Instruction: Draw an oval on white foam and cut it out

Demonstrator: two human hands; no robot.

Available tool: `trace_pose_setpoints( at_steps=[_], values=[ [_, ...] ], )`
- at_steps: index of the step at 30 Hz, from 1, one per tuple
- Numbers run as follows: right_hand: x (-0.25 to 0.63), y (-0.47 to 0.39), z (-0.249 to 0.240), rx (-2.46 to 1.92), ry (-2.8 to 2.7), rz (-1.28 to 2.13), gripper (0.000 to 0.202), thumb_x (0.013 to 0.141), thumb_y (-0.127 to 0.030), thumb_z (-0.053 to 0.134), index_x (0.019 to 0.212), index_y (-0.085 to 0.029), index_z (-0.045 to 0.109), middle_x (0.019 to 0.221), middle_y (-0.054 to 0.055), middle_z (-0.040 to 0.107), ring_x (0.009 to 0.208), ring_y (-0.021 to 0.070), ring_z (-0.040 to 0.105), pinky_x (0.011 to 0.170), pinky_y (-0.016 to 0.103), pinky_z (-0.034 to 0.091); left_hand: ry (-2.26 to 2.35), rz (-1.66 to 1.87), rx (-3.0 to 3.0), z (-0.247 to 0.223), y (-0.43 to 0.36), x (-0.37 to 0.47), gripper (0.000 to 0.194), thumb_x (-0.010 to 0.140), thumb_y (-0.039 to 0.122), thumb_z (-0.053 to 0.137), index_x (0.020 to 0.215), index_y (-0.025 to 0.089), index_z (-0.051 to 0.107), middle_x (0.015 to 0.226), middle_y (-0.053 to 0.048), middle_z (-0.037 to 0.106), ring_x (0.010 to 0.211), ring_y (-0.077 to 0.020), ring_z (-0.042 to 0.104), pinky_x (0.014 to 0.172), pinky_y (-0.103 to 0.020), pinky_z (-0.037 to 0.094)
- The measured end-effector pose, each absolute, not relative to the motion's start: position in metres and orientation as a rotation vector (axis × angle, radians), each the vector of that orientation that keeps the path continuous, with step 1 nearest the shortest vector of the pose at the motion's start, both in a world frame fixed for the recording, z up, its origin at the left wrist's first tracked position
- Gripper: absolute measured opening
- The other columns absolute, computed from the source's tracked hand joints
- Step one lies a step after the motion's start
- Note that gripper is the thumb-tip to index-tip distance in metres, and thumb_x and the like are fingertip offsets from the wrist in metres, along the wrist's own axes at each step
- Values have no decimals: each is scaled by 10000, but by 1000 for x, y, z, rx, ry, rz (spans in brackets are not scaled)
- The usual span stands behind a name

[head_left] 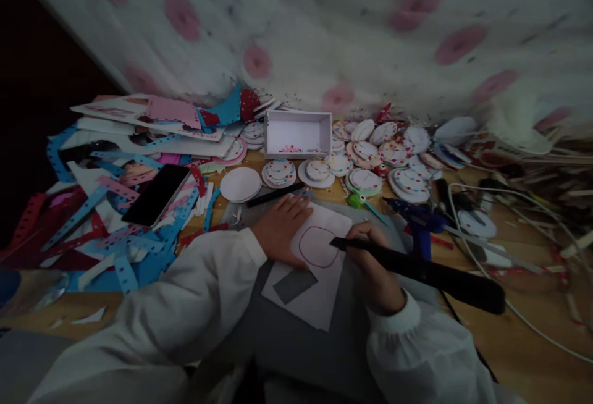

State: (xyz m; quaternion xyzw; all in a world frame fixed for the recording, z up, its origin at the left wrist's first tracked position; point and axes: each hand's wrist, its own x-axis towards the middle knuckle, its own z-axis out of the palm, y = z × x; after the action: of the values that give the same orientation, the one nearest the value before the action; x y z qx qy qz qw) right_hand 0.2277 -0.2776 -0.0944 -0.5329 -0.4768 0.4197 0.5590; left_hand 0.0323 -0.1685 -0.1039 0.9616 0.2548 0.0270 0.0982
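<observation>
A white sheet (303,296) lies tilted on the grey mat (296,351), with a dark red circle (319,227) drawn on it. A grey rectangle, perhaps a cut-out, shows near its lower left. My left hand (283,228) rests flat on the sheet's upper left, fingers stretched out, beside the circle. In my right hand (373,262), closed as around a pen, is a long black tool (435,274) with a tapered tip and thick rear end. That tip is at the circle's right edge; whether it touches the sheet I cannot tell.
Behind the mat are a white box (299,117), decorated discs (402,151) and plain white discs (241,185). A blue glue gun (419,222) and a white cable (523,197) lie right. Leftward are a phone (157,196) and coloured scraps (125,262).
</observation>
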Motion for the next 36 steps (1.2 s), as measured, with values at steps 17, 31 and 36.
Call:
trace_pose_setpoints(
  at_steps=[17, 31, 36],
  values=[
    [215, -290, -84, -1311, -1238, 1014, 124, 836, -318, 568, 921, -237, 528, 677, -42, 531, 564, 122, 436, 507, 237, 318, 1159, 15, 2829, -96, -210, 19, 1128, 625, 890, 439, 1405, 77, 391, 1429, -229, 408, 1277, -381, 403, 1048, -482, 300],
    [184, -281, -109, -1505, -1477, 791, 74, 777, -171, 529, 811, -232, 504, 685, -30, 543, 595, 135, 511, 551, 247, 404, 870, 175, 2721, -119, -201, 13, 1032, 742, 805, 423, 1478, 102, 249, 1563, -160, 202, 1444, -290, 181, 1174, -468, 106],
    [184, -283, -114, -1504, -1542, 764, 103, 774, -169, 533, 840, -240, 499, 686, -27, 591, 564, 132, 540, 523, 237, 412, 872, 190, 2692, -118, -201, 13, 999, 754, 771, 451, 1465, 90, 280, 1563, -159, 199, 1440, -299, 189, 1171, -466, 124]
  ],
)
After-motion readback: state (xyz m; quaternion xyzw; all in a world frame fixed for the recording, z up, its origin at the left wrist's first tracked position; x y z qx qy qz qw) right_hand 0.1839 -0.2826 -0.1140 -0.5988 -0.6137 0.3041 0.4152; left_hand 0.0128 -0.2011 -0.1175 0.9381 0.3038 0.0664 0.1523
